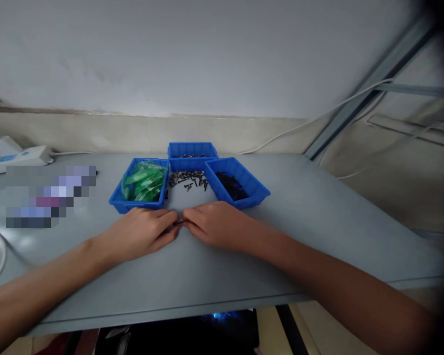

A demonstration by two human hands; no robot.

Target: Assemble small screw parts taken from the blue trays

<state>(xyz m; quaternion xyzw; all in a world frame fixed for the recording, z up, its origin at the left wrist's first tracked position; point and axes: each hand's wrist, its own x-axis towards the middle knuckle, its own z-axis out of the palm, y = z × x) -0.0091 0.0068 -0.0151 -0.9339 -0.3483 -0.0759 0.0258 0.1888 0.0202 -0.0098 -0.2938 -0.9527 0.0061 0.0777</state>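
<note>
My left hand [148,230] and my right hand [215,226] meet above the table, just in front of the bins. Fingers of both hands are pinched on a small dark rod-like part [179,223], whose ends are hidden in the grips. Behind them lies a loose pile of small screw-like pieces [188,178], some dark and some brassy. Left of the pile stands a blue bin [118,202] with green plastic packets [145,181] in it. To the right, a tilted blue bin [257,192] holds black small parts [231,186].
Behind the pile sits a third blue bin [192,149] with small pieces inside. A blurred-out object [52,197] lies on the grey table [318,217] at left, near a white power strip [25,158]. A metal frame [355,103] rises at the right.
</note>
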